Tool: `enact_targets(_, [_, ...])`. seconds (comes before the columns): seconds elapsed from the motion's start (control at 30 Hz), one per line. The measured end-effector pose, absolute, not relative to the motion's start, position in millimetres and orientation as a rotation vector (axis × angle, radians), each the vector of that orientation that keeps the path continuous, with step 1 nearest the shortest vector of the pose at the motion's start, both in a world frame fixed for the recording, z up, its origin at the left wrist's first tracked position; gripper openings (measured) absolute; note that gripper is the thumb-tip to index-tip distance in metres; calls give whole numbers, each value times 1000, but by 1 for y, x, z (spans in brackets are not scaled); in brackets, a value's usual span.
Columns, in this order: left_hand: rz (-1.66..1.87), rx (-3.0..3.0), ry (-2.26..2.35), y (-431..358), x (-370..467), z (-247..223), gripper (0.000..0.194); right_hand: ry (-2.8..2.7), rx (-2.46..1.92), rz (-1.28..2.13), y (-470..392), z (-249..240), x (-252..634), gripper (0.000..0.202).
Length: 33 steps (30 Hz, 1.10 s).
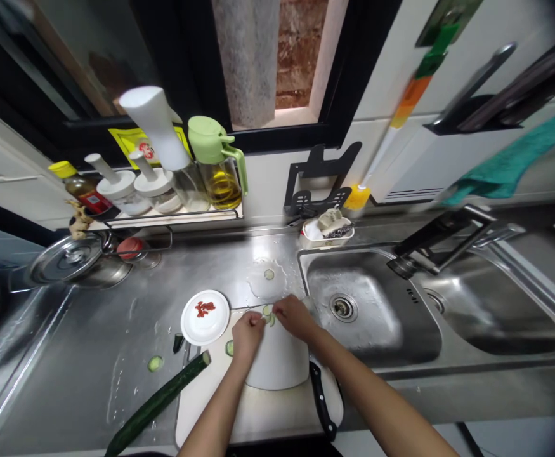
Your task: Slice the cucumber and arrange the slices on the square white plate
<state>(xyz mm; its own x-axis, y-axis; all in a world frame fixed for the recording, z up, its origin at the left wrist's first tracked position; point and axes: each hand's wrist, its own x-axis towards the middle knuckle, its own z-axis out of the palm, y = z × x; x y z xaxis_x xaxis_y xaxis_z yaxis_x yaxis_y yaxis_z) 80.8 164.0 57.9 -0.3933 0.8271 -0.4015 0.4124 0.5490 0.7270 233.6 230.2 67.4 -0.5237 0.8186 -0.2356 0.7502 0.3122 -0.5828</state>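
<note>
A white plate (277,368) rests on the pale cutting board (258,419), with several cucumber slices (267,311) at its far edge. My left hand (248,336) is closed in a pinch at the left of these slices. From the right, my right hand (296,318) pinches close beside them. Whatever sits between either set of fingertips is too small to make out. Left of the plate, a cut cucumber (158,403) lies across the board's edge. A black-handled knife (322,400) lies at the board's right side, its blade hidden.
A small white plate (205,317) holds red chopped pieces. Loose cucumber slices (155,363) lie on the steel counter. To the right are a sink (372,298) and a black faucet (436,244). Behind stands a rack with an oil jug (220,168) and seasoning jars.
</note>
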Motion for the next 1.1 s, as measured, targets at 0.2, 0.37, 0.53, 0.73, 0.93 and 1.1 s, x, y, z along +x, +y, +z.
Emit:
enact_targets(0.2, [626, 1022, 2011, 170, 84, 58, 9, -2600, -1458, 892, 237, 66, 231, 17])
enact_targets(0.37, [619, 1074, 2022, 170, 84, 57, 9, -2669, -1457, 829, 238, 63, 228, 18])
enact_targets(0.53, [585, 1133, 2045, 170, 85, 55, 11, -2726, -1427, 767, 238, 62, 228, 19])
enact_targets(0.73, [607, 1197, 2049, 169, 86, 49, 10, -2782, -1387, 687, 236, 59, 227, 19])
enact_targets(0.93, [632, 1299, 2075, 169, 85, 44, 9, -2812, -1351, 624, 235, 55, 227, 20])
enact_targets(1.1, [609, 1405, 2063, 169, 85, 45, 10, -2788, -1340, 609, 234, 54, 229, 20])
